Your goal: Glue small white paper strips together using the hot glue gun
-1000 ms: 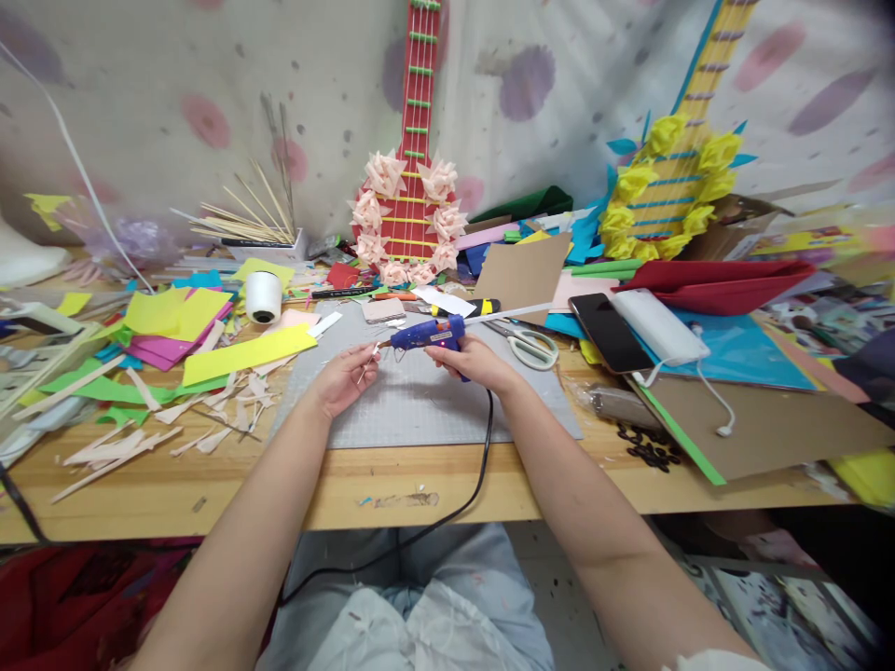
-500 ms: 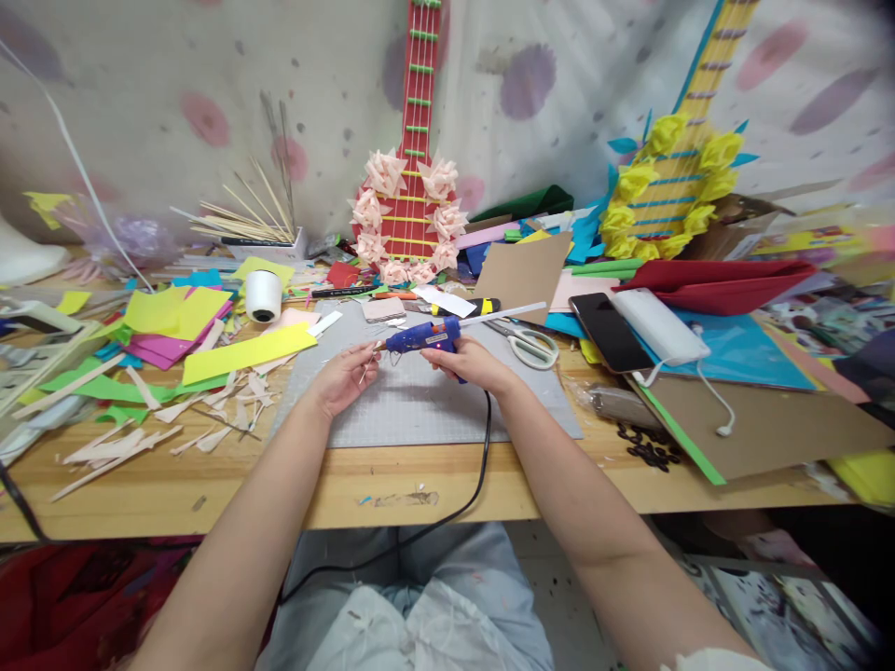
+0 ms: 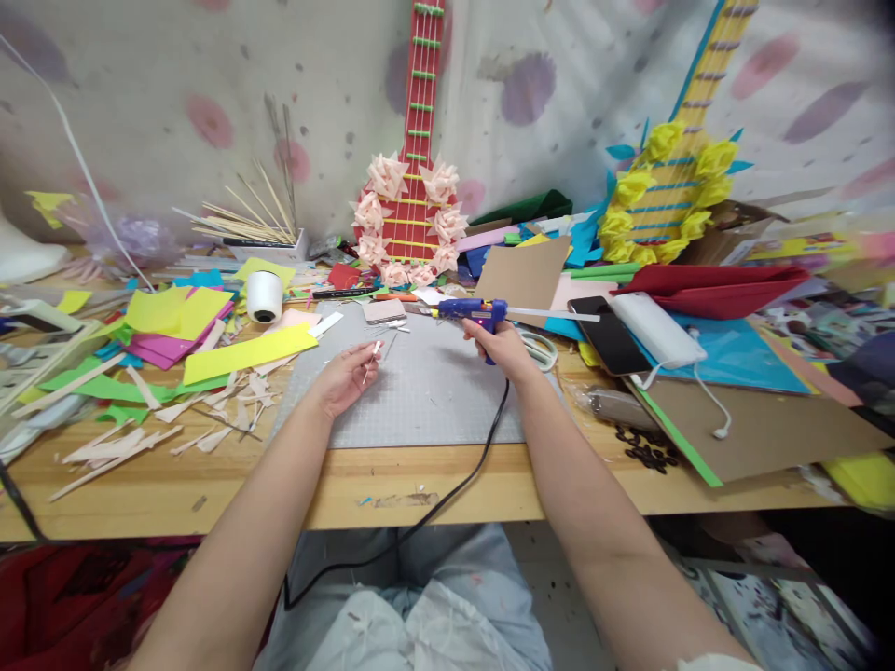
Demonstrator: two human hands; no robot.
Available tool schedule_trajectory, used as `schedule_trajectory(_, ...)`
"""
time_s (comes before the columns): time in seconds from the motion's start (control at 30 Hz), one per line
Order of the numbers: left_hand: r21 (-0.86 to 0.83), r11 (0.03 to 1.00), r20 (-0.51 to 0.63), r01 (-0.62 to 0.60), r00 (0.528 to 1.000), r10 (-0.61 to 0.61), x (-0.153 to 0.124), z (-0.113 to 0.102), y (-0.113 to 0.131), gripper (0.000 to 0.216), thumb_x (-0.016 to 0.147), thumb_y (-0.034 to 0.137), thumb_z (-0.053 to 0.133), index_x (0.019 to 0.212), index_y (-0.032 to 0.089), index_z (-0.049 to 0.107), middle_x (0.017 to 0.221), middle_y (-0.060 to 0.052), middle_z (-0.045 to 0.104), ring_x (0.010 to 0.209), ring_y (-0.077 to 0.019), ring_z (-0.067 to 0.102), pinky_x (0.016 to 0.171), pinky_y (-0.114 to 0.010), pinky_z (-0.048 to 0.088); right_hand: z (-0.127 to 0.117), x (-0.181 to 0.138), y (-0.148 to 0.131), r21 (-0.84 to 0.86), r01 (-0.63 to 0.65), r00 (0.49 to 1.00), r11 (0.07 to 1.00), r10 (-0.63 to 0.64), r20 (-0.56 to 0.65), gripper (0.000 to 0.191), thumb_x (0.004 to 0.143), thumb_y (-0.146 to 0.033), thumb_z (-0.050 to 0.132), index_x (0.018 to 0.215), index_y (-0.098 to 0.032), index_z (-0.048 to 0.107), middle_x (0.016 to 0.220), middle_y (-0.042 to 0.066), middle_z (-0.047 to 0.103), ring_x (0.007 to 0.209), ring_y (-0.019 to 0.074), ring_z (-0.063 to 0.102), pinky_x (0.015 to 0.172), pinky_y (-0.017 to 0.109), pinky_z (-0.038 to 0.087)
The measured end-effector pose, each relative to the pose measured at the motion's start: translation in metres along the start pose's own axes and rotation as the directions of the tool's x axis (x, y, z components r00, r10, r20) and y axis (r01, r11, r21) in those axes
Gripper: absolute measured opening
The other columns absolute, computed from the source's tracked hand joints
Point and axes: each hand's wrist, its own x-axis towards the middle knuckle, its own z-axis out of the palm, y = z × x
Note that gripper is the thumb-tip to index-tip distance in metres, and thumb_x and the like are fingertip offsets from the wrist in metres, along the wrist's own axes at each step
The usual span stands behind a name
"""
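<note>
While left hand [image 3: 344, 379] pinches a white piece [image 3: 378, 348], right hand [image 3: 506, 350] grips a glue gun [image 3: 470, 308] nearby

glue gun [image 3: 470, 309]: blue plastic, smooth, semi-gloss; glue stick [image 3: 552, 315] translucent, smooth, plastic-like. cord [image 3: 502, 410] blk, rubbery, slight sheen. sm white pc [image 3: 378, 348] too tiny to tell mat'l. cutting mat [image 3: 433, 391]: grey, matt, smooth. table [image 3: 419, 466]: pale wood, visible grain, satin-ish, w/ rough worn patch [image 3: 402, 500] nr front edge. phone [image 3: 608, 334]: blk, glass-like, glossy. power bank [image 3: 658, 326]: white plastic, smooth, shiny. yellow strip [image 3: 248, 354]: paper, matt. cardboard [image 3: 528, 278]: brown, matt. flowers [image 3: 442, 183] on red guitar [image 3: 417, 164]: folded paper, matt. skewers [image 3: 234, 225]: bare wood, dull. trousers [image 3: 489, 587]: pale cloth, creased.
</note>
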Motion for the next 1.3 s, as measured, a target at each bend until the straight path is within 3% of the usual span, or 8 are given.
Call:
schedule_trajectory(0.27,0.115,0.986,-0.059,-0.124,0.99,0.132,0.003,0.003,-0.007,0.025,0.064,0.017,0.067,0.087,0.011,0.06,0.064,0.0,0.057,0.048,-0.0017,0.045,0.043,-0.013,0.035,-0.009,0.015,0.032,-0.456,-0.02,0.992,0.89,-0.038,-0.117,0.048,0.065,-0.058,0.055,0.084,-0.015,0.066,0.079,0.009,0.065,0.071,0.0202,0.057,0.062,0.03,0.04)
schedule_trajectory(0.47,0.402,0.865,-0.052,-0.301,0.936,0.349,0.003,0.009,-0.018,0.045,0.06,0.03,0.068,0.098,0.015,0.049,0.062,0.002,0.059,0.044,-0.0041,0.043,0.043,-0.017,0.034,-0.036,0.007,0.016,-0.502,0.186,0.983,0.844,-0.163,0.09,0.042,0.06,-0.05,0.065,0.085,-0.017,0.063,0.082,0.006,0.062,0.073,0.0166,0.055,0.063,0.026,0.04)
schedule_trajectory(0.57,0.469,0.824,-0.047,-0.32,0.922,0.385,0.003,0.011,-0.02,0.046,0.061,0.033,0.066,0.098,0.017,0.044,0.063,0.003,0.059,0.043,-0.0044,0.043,0.042,-0.018,0.033,-0.059,-0.006,-0.001,-0.577,0.055,0.992,0.815,0.019,0.121,0.042,0.057,-0.055,0.064,0.072,-0.016,0.061,0.064,0.002,0.057,0.059,0.0132,0.049,0.052,0.025,0.035)
schedule_trajectory(0.63,0.492,0.807,-0.041,-0.326,0.917,0.396,0.003,0.011,-0.021,0.047,0.061,0.033,0.066,0.098,0.018,0.042,0.062,0.004,0.058,0.046,-0.0056,0.046,0.042,-0.017,0.033,-0.062,-0.015,-0.015,-0.519,0.097,0.932,0.849,0.105,0.347,0.039,0.061,-0.055,0.061,0.067,-0.017,0.059,0.06,0.0,0.054,0.054,0.0101,0.045,0.049,0.023,0.032)
schedule_trajectory(0.73,0.511,0.792,-0.006,-0.334,0.92,0.392,0.003,0.012,-0.022,0.049,0.061,0.032,0.066,0.1,0.019,0.039,0.062,0.004,0.058,0.052,-0.0076,0.052,0.042,-0.017,0.033,-0.034,-0.023,-0.034,-0.251,0.095,0.846,0.963,0.055,0.531,0.036,0.067,-0.052,0.057,0.076,-0.017,0.058,0.065,0.0,0.055,0.056,0.0081,0.047,0.051,0.021,0.035)
schedule_trajectory(0.83,0.521,0.781,0.04,-0.344,0.924,0.38,0.002,0.012,-0.023,0.051,0.062,0.033,0.066,0.102,0.019,0.037,0.063,0.004,0.059,0.053,-0.0081,0.053,0.043,-0.017,0.033,0.018,-0.019,-0.042,0.011,0.068,0.895,0.998,-0.066,0.44,0.035,0.071,-0.05,0.053,0.08,-0.017,0.056,0.068,0.0,0.055,0.055,0.0074,0.048,0.049,0.02,0.038)
schedule_trajectory(0.97,0.529,0.777,0.069,-0.34,0.93,0.36,0.001,0.013,-0.024,0.054,0.061,0.032,0.067,0.102,0.019,0.035,0.064,0.004,0.06,0.048,-0.0063,0.05,0.044,-0.017,0.033,0.071,-0.008,-0.034,0.146,0.064,0.909,0.987,-0.118,0.4,0.034,0.069,-0.05,0.054,0.075,-0.016,0.056,0.068,0.0,0.055,0.058,0.008,0.048,0.047,0.018,0.037)
schedule_trajectory(1.3,0.535,0.785,0.078,-0.313,0.943,0.323,0.004,0.014,-0.027,0.052,0.062,0.034,0.066,0.101,0.018,0.037,0.065,0.003,0.061,0.041,-0.0044,0.043,0.042,-0.018,0.031,0.08,-0.008,-0.022,0.246,0.027,0.909,0.969,-0.126,0.398,0.032,0.065,-0.046,0.059,0.068,-0.016,0.051,0.053,-0.006,0.047,0.045,0.0049,0.037,0.044,0.019,0.029)
